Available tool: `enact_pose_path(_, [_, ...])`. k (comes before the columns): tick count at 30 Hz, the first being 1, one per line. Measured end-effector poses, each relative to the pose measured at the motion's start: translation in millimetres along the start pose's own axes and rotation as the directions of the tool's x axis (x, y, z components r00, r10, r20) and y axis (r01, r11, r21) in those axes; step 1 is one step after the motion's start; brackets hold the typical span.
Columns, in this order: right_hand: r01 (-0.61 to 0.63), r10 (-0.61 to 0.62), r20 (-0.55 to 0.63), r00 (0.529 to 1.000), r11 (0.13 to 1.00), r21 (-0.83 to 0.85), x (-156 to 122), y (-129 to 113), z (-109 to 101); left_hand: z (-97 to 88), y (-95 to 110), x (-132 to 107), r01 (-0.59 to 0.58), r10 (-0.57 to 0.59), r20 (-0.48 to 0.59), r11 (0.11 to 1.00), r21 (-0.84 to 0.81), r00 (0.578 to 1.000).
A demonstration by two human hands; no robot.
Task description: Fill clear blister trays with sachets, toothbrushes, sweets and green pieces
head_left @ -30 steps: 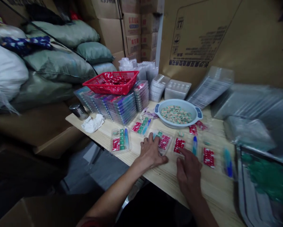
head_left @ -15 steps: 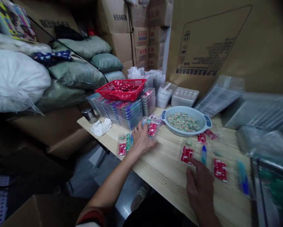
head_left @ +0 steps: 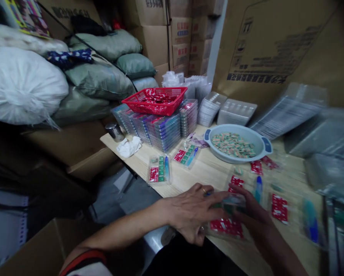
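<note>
Fingers [head_left: 216, 196] of your left hand [head_left: 192, 214] and right hand [head_left: 251, 207] gripped a clear plastic tray [head_left: 231, 203] from opposite sides, steadying it between them over a red printed card [head_left: 226, 228], near the front edge of the desk [head_left: 197, 172].

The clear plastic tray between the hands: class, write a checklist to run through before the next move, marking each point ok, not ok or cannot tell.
1. Left hand and right hand both on the clear plastic tray: ok.
2. Tray's contents seated: cannot tell, the hands hide them.
3. Filled tray on the left holds green pieces, a red card and a blue stick: ok.
4. Light-blue basin holds pieces: ok.
5. Red card right of the hands lies flat: ok.
</note>
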State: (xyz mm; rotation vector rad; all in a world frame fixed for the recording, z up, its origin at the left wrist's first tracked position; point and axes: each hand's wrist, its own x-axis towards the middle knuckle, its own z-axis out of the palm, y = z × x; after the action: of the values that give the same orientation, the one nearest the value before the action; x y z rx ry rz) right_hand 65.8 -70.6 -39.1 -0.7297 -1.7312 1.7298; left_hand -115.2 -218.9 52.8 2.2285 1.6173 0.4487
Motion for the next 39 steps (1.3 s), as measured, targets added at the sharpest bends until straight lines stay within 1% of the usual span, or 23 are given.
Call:
enact_pose_path(2, [-0.167, 0.158, 0.078, 0.984, 0.977, 0.134, 5, -3, -6, 1.2, 0, -3, 0.075, -0.075, 0.006, 0.997, -0.035, 0.997])
enact_pose_path(3, [-0.227, 0.215, 0.077, 0.973, 0.952, 0.204, 7, -3, -6, 2.4, -2, -6, 0.155, -0.157, -0.03, 0.986, -0.059, 0.987])
enact_pose_path(4, [-0.239, 0.24, 0.029, 0.97, 0.933, 0.271, 9, -3, -4, 4.6, -4, -10, 0.251, -0.261, -0.103, 0.963, -0.098, 0.96])
enact_pose_path(5, [-0.229, 0.251, -0.029, 0.968, 0.918, 0.325, 10, -2, 1, 8.2, -7, -14, 0.349, -0.379, -0.211, 0.922, -0.169, 0.901])
enact_pose_path(6, [-0.207, 0.254, -0.084, 0.964, 0.907, 0.367, 12, -2, 9, 13.0, -10, -17, 0.42, -0.496, -0.323, 0.863, -0.28, 0.806])
enact_pose_path(7, [-0.181, 0.251, -0.13, 0.959, 0.899, 0.4, 14, -2, 20, 18.9, -12, -20, 0.439, -0.602, -0.406, 0.79, -0.427, 0.688])
enact_pose_path(8, [-0.154, 0.243, -0.164, 0.956, 0.892, 0.424, 15, -2, 33, 25.4, -14, -23, 0.401, -0.693, -0.44, 0.703, -0.587, 0.571])
enact_pose_path(9, [-0.127, 0.235, -0.196, 0.952, 0.887, 0.443, 17, -3, 48, 31.8, -15, -25, 0.317, -0.768, -0.429, 0.604, -0.731, 0.476])
enact_pose_path(10, [-0.111, 0.229, -0.208, 0.951, 0.88, 0.462, 19, -4, 64, 37.3, -17, -27, 0.212, -0.823, -0.391, 0.504, -0.837, 0.411])
enact_pose_path(12, [-0.108, 0.245, -0.205, 0.948, 0.85, 0.516, 22, -8, 97, 42.9, -23, -32, 0.035, -0.883, -0.332, 0.363, -0.931, 0.331])
enact_pose_path(14, [-0.15, 0.27, -0.145, 0.952, 0.824, 0.546, 23, -11, 125, 38.7, -35, -41, -0.036, -0.91, -0.348, 0.349, -0.936, 0.228])
enact_pose_path(16, [-0.216, 0.262, -0.022, 0.965, 0.838, 0.5, 24, -14, 147, 25.6, -53, -57, -0.017, -0.916, -0.382, 0.383, -0.924, 0.124])
enact_pose_path(19, [-0.265, 0.215, 0.187, 0.959, 0.914, 0.308, 30, -15, 172, 0.7, -88, -86, 0.093, -0.922, -0.387, 0.388, -0.917, 0.031])
enact_pose_path(21, [-0.241, 0.21, 0.253, 0.944, 0.966, 0.097, 37, -14, 186, -10.6, -112, -102, 0.216, -0.935, -0.354, 0.347, -0.913, 0.004])
enact_pose_path(23, [-0.14, 0.179, 0.222, 0.959, 0.973, -0.182, 45, -15, 197, -13.8, -132, -112, 0.379, -0.943, -0.333, 0.309, -0.872, 0.002])
enact_pose_path(25, [-0.012, 0.108, 0.189, 0.976, 0.893, -0.45, 53, -17, 204, -9.9, -147, -117, 0.55, -0.927, -0.376, 0.316, -0.773, 0.003])
enact_pose_path(27, [0.042, 0.094, 0.198, 0.976, 0.804, -0.593, 60, -20, 208, -2.2, -155, -120, 0.654, -0.898, -0.44, 0.333, -0.679, 0.0])
enact_pose_path(29, [0.008, 0.146, 0.208, 0.967, 0.8, -0.6, 66, -22, 211, 6.2, -156, -121, 0.661, -0.892, -0.451, 0.329, -0.674, -0.017])
enact_pose_path(31, [-0.033, 0.18, 0.214, 0.96, 0.833, -0.553, 70, -22, 213, 13.9, -151, -120, 0.6, -0.907, -0.421, 0.328, -0.73, -0.015])
enact_pose_path(34, [-0.042, 0.175, 0.247, 0.953, 0.884, -0.465, 66, -15, 214, 24.0, -132, -119, 0.49, -0.914, -0.405, 0.363, -0.793, 0.021])
enact_pose_path(36, [-0.045, 0.143, 0.258, 0.956, 0.935, -0.353, 54, -8, 210, 29.3, -115, -118, 0.418, -0.914, -0.405, 0.383, -0.824, 0.04])
enact_pose_path(38, [-0.046, 0.099, 0.231, 0.968, 0.973, -0.227, 41, -2, 201, 31.0, -101, -113, 0.356, -0.907, -0.416, 0.41, -0.84, 0.062])
enact_pose_path(39, [-0.045, 0.083, 0.203, 0.976, 0.981, -0.187, 35, 0, 195, 29.7, -96, -109, 0.335, -0.898, -0.431, 0.433, -0.837, 0.085])
